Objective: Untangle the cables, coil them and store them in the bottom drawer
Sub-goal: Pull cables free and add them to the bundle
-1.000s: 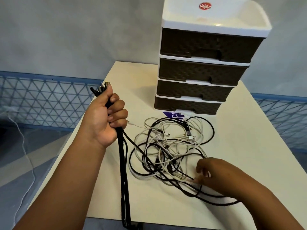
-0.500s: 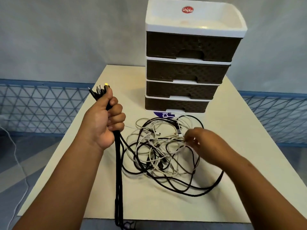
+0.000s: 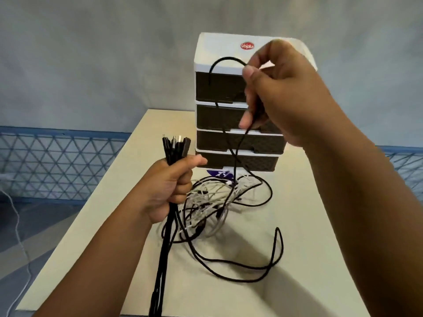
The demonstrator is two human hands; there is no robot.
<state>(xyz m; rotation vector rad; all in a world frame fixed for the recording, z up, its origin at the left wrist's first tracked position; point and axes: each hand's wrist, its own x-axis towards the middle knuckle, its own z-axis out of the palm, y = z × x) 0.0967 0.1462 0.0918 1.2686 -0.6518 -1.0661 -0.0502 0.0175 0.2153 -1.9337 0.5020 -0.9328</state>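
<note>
A tangle of black and white cables (image 3: 212,202) lies on the cream table (image 3: 309,236) in front of a drawer unit (image 3: 238,115). My left hand (image 3: 169,188) grips a bundle of black cables (image 3: 174,147), plug ends pointing up, the rest hanging down past the table's near edge. My right hand (image 3: 279,94) is raised in front of the upper drawers and pinches one black cable (image 3: 229,62), which arches over and runs down into the tangle. The bottom drawer (image 3: 256,161) is closed.
The drawer unit has several brown drawers in a white frame with a red label on top. A purple card (image 3: 219,173) lies at its base. Blue lattice fencing (image 3: 57,163) runs behind the table on both sides. A white cord (image 3: 18,229) trails on the floor at left.
My right hand went from the tangle on the table up to drawer-top height, lifting one black cable with it. My left hand kept its grip on the bundle.
</note>
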